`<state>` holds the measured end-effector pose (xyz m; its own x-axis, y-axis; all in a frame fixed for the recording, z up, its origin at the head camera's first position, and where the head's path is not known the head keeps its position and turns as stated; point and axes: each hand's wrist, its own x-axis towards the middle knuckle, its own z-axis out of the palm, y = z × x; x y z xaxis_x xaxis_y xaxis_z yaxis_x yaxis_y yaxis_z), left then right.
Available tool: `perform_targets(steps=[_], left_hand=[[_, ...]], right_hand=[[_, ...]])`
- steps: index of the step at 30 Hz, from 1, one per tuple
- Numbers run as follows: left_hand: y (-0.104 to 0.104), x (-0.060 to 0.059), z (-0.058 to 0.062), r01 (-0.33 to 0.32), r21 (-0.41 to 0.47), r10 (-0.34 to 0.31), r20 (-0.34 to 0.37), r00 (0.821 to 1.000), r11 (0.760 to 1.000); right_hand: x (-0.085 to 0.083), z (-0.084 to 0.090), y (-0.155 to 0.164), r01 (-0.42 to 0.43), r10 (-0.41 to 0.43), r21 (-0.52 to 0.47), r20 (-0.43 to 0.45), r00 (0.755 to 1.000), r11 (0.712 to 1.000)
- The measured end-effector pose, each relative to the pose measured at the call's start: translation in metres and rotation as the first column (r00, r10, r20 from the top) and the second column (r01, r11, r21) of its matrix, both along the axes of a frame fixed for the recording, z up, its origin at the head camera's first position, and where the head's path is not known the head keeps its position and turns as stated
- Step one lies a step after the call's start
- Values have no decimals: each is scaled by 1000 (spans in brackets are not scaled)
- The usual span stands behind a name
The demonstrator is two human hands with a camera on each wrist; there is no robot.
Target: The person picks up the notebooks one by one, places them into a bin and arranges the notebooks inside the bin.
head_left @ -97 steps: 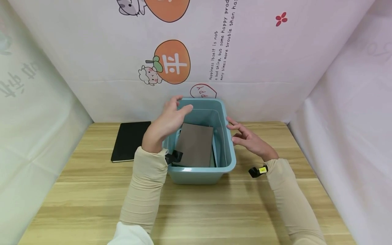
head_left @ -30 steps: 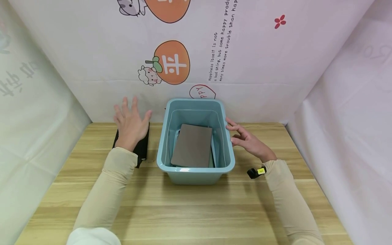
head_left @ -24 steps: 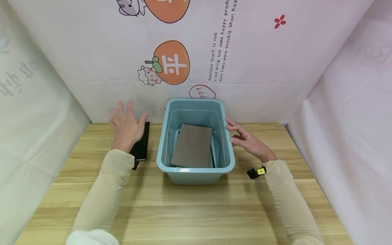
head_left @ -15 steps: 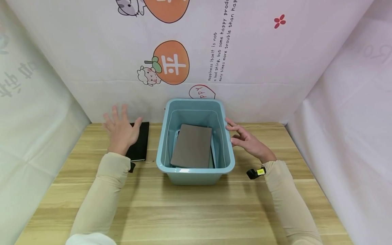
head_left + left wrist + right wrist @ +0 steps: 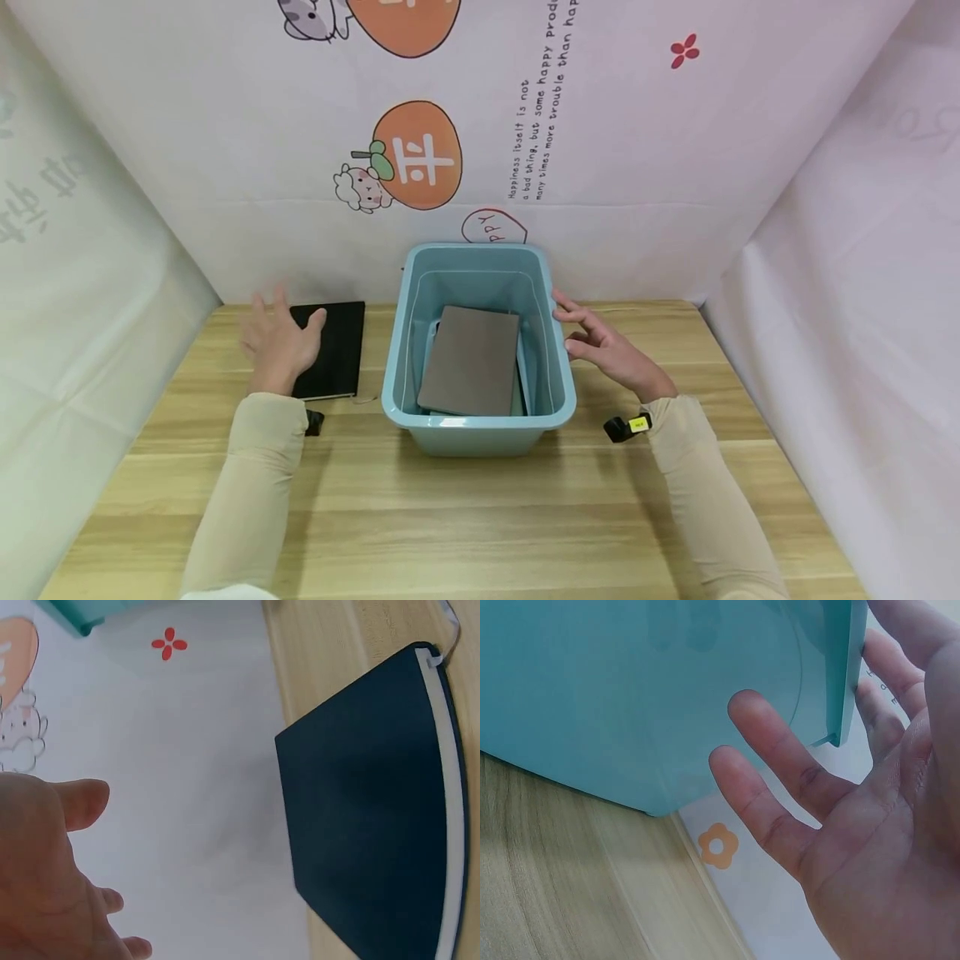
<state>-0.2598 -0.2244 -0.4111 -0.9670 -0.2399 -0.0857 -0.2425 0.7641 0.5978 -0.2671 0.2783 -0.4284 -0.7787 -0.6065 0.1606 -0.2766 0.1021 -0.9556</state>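
Left hand (image 5: 277,342): fingers spread and relaxed, holding nothing, poised over the left part of a black notebook (image 5: 333,348); whether it touches the cover cannot be told. The notebook lies flat on the wooden table (image 5: 480,517), just left of a teal plastic bin (image 5: 480,421) (white page edge and a ribbon marker show in the left wrist view (image 5: 375,802)). Right hand (image 5: 603,346): open, fingers loosely extended beside the bin's right wall, fingertips at its rim; no grip. The bin stands at the table's back centre against a printed white backdrop (image 5: 645,150). Inside the bin, a grey-brown notebook (image 5: 472,358) lies on other items, only partly visible. Both forearms wear beige sleeves.
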Motion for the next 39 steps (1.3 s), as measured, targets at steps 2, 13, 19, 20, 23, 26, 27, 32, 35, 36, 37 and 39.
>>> perform_targets(steps=[2,13,19,20,23,26,27,32,35,36,37,39], left_hand=[[-3,1,-3,-15,29,14,13,1000,999],[-12,5,-24,-36,59,27,144,989,998],[-16,5,-34,-39,48,26,241,970,998],[-16,5,-35,-34,40,23,253,967,999],[-17,7,-38,-17,26,9,287,958,1000],[-18,8,-41,-6,21,-1,313,950,1000],[-18,8,-42,-4,17,-2,318,948,1000],[-19,9,-45,-15,-3,15,332,943,1000],[-20,8,-47,-4,-30,14,348,937,1000],[-20,8,-48,9,-43,6,355,935,999],[-20,7,-47,25,-54,-4,363,932,998],[-22,6,-46,66,-85,-29,377,926,994]], right_hand=[[0,0,0,-7,7,-2,-11,1000,1000],[-2,-3,2,-15,15,1,-20,1000,1000],[-1,-2,1,-19,19,-9,-21,1000,1000],[0,-2,1,-18,18,-8,-20,1000,1000],[0,-2,1,-18,18,-8,-18,1000,1000],[-1,-1,1,-17,17,-1,-24,1000,1000],[-1,-1,0,-15,15,2,-24,1000,1000],[0,1,-2,-1,1,17,-7,1000,1000],[0,1,-1,0,0,18,-6,1000,1000],[0,1,-1,0,1,19,-8,1000,1000],[0,1,-1,1,-1,20,-10,1000,1000],[0,1,0,1,-1,21,-14,1000,1000]])
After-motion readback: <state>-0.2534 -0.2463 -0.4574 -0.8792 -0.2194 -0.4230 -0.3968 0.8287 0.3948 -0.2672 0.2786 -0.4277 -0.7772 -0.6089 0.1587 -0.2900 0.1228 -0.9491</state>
